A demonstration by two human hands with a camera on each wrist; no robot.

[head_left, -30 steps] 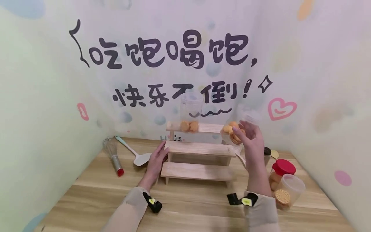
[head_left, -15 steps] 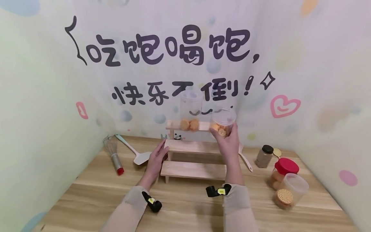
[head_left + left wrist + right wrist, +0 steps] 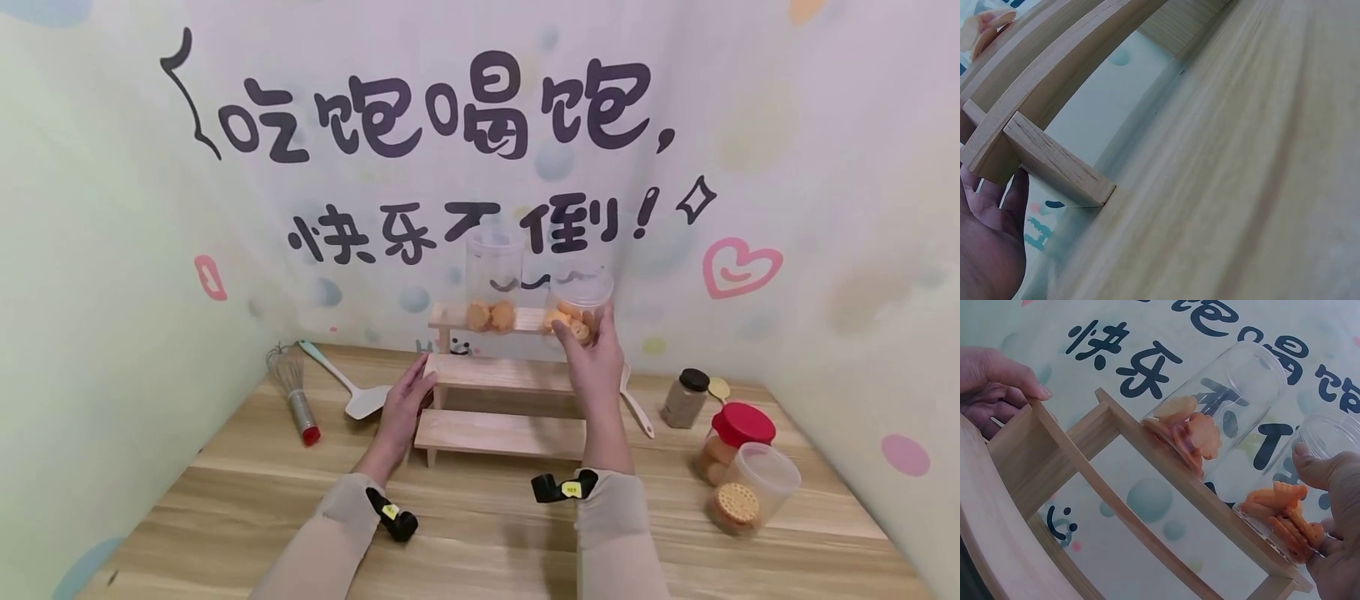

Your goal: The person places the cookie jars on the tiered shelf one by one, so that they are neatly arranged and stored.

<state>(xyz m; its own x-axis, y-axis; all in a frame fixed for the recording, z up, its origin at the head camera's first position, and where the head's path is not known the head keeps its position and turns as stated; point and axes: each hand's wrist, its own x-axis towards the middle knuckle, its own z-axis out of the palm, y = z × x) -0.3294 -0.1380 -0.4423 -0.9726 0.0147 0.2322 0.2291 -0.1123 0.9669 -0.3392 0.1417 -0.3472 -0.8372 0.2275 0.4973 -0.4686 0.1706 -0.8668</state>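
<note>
A light wooden three-step display stand (image 3: 495,372) stands on the table. My left hand (image 3: 402,412) holds the left end of its middle step, the thumb over the board and the other fingers beside and below it. My right hand (image 3: 597,371) grips a clear lidded jar (image 3: 583,289) of cookies at the right end of the top step. In the right wrist view this jar's base (image 3: 1272,540) appears to rest on the top board. A taller clear jar (image 3: 495,262), with a few cookies at its bottom, stands to the left on that same step.
On the left of the table (image 3: 465,525) lie a whisk (image 3: 300,404) and a white spatula (image 3: 365,402). To the right are a black-lidded jar (image 3: 686,400), a red-lidded jar (image 3: 742,425), a clear cookie jar (image 3: 765,483), a yellow spoon (image 3: 718,389) and a pale utensil (image 3: 637,408).
My right hand has carried the cookie jar leftward from beside the stand to the right end of the top step. The left hand has stayed on the stand.
</note>
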